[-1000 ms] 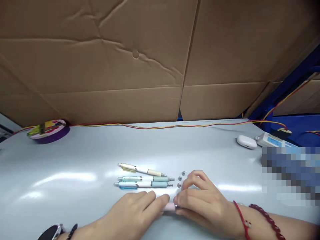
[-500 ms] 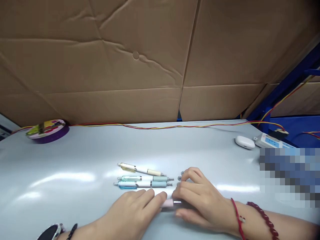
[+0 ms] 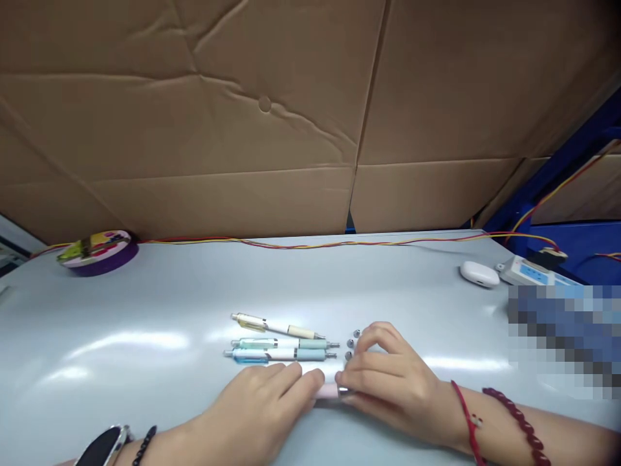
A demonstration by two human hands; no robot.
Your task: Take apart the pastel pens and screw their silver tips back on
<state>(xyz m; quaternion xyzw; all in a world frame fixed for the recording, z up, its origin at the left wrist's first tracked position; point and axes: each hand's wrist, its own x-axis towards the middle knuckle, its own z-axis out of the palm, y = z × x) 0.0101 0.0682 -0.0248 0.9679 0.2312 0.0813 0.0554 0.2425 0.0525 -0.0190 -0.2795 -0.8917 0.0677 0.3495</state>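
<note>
A pink pen [image 3: 326,391] lies between my hands, mostly covered by my left hand [image 3: 264,404], whose fingers are closed on its barrel. At the pen's metal tip end, my right hand [image 3: 395,382] pinches with thumb and forefinger. Just beyond, a blue-and-white pen [image 3: 284,355], a green-and-white pen [image 3: 291,343] and a yellow-and-white pen [image 3: 276,327] rest on the table, their tip ends to the right. Small metal pen tips [image 3: 350,343] stand beside my right fingers.
The grey table [image 3: 204,285] backs onto a cardboard wall [image 3: 233,129]. A purple round box [image 3: 104,259] sits far left. Red and yellow wires [image 3: 291,246] run along the back edge. A white earphone case [image 3: 479,274] and a power strip [image 3: 526,272] lie at right.
My right thumb and forefinger have closed on the pen's metal tip end, where they were spread apart before. My left hand stays on the barrel. The view shifts slightly.
</note>
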